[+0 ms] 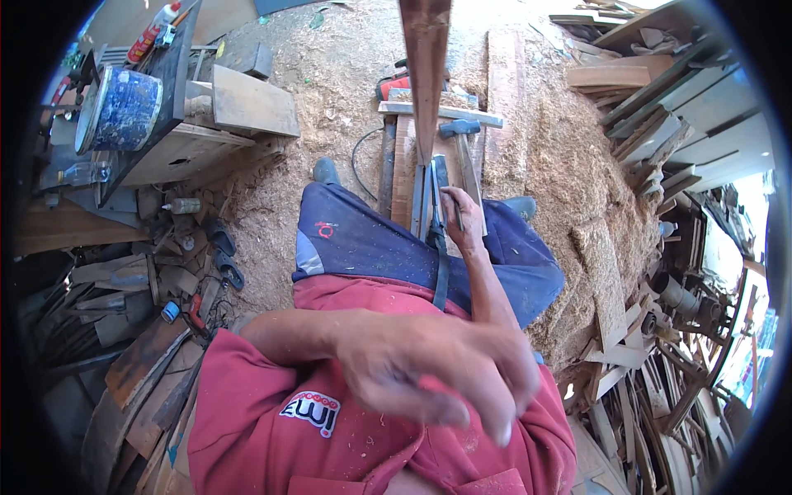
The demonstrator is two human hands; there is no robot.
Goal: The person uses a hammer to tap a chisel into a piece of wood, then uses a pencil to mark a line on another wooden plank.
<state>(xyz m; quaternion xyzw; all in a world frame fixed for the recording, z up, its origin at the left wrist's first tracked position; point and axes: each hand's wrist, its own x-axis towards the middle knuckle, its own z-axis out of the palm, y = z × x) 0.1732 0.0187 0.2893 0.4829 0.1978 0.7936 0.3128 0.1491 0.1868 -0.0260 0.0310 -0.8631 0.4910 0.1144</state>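
My left hand (433,371) hangs close in front of my chest, slightly blurred, its fingers bent loosely and apart with nothing in them. Farther off, my right hand (466,219) is closed beside the long reddish-brown wooden bar (426,74). A thin dark object shows at its fingers; its kind is unclear. The bar runs away from me between my legs, over a low wooden bench (402,177). A dark strap (441,276) lies across my lap, near the bar's close end. To the right of the bar rests a hammer (459,129), its handle toward my right hand.
A red and black power tool (394,85) sits beyond the bench. Wood shavings (549,157) cover the ground. At the left stand a blue-stained bucket (128,107) and a red bottle (154,31) on a table. Piled boards (701,124) and scraps (660,412) line the right.
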